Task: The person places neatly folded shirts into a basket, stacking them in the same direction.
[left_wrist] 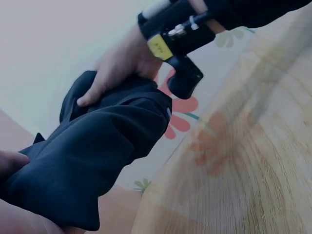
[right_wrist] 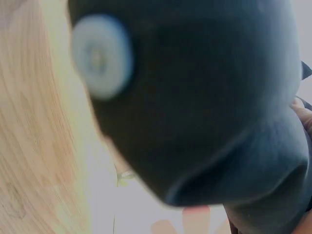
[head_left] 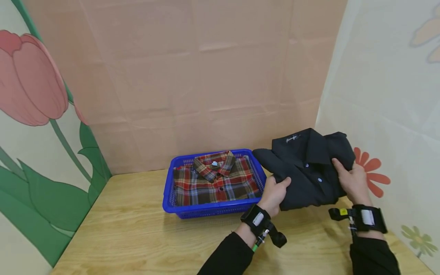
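Note:
A folded black shirt (head_left: 299,172) with a collar and pale buttons is held up off the table between both hands. My left hand (head_left: 275,193) grips its near left edge, thumb on top. On the right side my right hand (head_left: 352,181) pinches the cloth, thumb on top and fingers hidden beneath. The left wrist view shows the black shirt (left_wrist: 97,146) sagging between the hands. In the right wrist view a button (right_wrist: 102,57) fills the upper left. Left of the shirt, a folded plaid shirt (head_left: 216,187) lies inside a blue basket (head_left: 213,210).
The basket stands on a wooden table (head_left: 130,229) near the back wall (head_left: 192,76). A white panel with printed flowers (head_left: 385,107) rises close beside the right hand. Another panel with a large tulip (head_left: 34,80) borders the table on the left.

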A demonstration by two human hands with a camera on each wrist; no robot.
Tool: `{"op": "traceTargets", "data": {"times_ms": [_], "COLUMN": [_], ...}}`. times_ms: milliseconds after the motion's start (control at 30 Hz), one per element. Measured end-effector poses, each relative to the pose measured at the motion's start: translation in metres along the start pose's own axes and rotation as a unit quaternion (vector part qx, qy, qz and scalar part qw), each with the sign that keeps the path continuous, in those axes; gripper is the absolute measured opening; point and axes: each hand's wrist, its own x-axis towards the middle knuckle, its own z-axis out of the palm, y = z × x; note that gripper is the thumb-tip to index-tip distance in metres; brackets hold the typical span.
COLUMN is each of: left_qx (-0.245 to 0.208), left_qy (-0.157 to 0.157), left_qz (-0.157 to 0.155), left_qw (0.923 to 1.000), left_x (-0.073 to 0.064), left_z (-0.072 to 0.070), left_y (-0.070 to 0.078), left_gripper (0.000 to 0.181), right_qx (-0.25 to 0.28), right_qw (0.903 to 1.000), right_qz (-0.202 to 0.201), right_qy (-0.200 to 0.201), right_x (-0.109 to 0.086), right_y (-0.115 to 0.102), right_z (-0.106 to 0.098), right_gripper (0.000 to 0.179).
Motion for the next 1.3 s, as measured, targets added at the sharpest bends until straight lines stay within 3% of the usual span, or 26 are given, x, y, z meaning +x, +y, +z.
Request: {"op": "traceTargets", "data": {"times_ms": [367, 567, 800, 1000, 1167, 1300], "left_qx": [0.012, 0.024, 0.028, 0.024, 0.074, 0.098], "left_qy": [-0.023, -0.025, -0.012, -0.013, -0.005, -0.018], "left_qz": [0.019, 0.018, 0.02, 0.027, 0.035, 0.036], "left_qw": [0.9995, 0.9992, 0.9993, 0.9993, 0.9966, 0.9944], "left_x": [-0.003, -0.001, -0.002, -0.001, 0.0, 0.0], "left_z": [-0.01, -0.024, -0.033, -0.041, -0.052, -0.066], "left_y": [0.012, 0.022, 0.025, 0.028, 0.032, 0.04], "left_gripper": [0.014, 0.016, 0.017, 0.02, 0.025, 0.025], "right_qx": [-0.023, -0.029, -0.025, -0.013, 0.005, 0.028], "right_qw": [0.9993, 0.9994, 0.9982, 0.9982, 0.9984, 0.9987], "right_qz": [-0.019, -0.019, -0.049, -0.055, -0.054, -0.043], "right_qy": [0.021, 0.003, 0.026, 0.019, 0.015, 0.008], "right_x": [-0.004, -0.007, -0.009, -0.013, -0.015, -0.018], "right_y": [0.0, -0.009, -0.02, -0.03, -0.04, -0.048], "right_z": [-0.003, 0.001, 0.008, 0.018, 0.023, 0.026], "right_gripper": [0.072, 0.073, 0.063, 0.068, 0.067, 0.067]}}
